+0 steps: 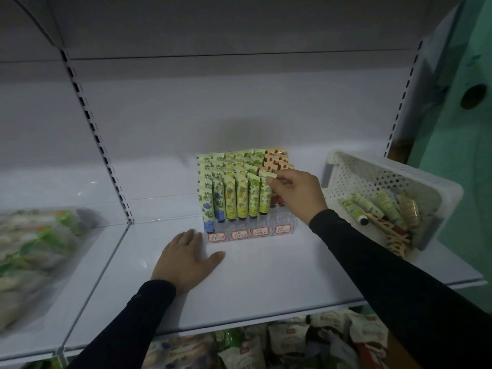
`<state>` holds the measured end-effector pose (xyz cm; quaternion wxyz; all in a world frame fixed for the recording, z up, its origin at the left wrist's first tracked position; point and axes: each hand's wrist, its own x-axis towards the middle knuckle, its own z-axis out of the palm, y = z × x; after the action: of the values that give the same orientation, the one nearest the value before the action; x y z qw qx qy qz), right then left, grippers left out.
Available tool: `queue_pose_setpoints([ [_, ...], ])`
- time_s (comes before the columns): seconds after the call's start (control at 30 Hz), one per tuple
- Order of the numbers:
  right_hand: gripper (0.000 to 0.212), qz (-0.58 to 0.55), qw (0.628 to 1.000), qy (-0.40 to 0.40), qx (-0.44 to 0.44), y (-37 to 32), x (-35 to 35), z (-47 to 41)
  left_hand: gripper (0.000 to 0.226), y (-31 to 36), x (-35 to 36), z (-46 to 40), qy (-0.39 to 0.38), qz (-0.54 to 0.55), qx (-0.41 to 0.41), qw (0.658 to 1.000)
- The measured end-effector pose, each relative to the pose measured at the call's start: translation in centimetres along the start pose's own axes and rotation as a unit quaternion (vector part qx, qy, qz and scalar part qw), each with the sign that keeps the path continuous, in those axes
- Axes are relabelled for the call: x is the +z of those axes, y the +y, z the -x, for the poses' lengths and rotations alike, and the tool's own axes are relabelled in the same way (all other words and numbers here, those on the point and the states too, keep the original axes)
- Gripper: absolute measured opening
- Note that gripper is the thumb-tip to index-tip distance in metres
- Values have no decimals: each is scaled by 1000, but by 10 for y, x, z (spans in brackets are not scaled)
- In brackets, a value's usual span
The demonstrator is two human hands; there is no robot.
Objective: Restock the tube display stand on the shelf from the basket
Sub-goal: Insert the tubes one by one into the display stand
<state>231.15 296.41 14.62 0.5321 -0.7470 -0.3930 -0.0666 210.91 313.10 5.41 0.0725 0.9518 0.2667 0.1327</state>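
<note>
Left hand (186,259) flat on shelf (266,275), right hand (295,193) grip pinching green tube (265,195) top

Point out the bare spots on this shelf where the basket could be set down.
Bare white shelf runs in front of the clear acrylic tube display stand, between the left hand and the right sleeve. Another patch lies left of the stand, up to the slotted upright. It is crowded at right, where the white perforated plastic basket sits against the right hand.

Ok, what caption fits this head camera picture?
Right hand pinches a green tube in the display stand; left hand rests flat.
</note>
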Motion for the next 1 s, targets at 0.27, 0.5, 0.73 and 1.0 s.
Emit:
queue_pose_setpoints([
  [0.27,27,20,1000,-17,4,4,4,-2,63,-2,2,0,7,1,7,1000],
  [0.5,28,58,998,-12,-19,5,4,-9,69,1,-2,1,-1,4,2,1000],
  [0.73,36,84,996,-24,-29,8,4,-14,69,4,-3,1,4,-10,0,1000],
  [1.0,33,102,994,-15,-33,9,9,-14,86,2,-2,1,-2,-6,-7,1000],
])
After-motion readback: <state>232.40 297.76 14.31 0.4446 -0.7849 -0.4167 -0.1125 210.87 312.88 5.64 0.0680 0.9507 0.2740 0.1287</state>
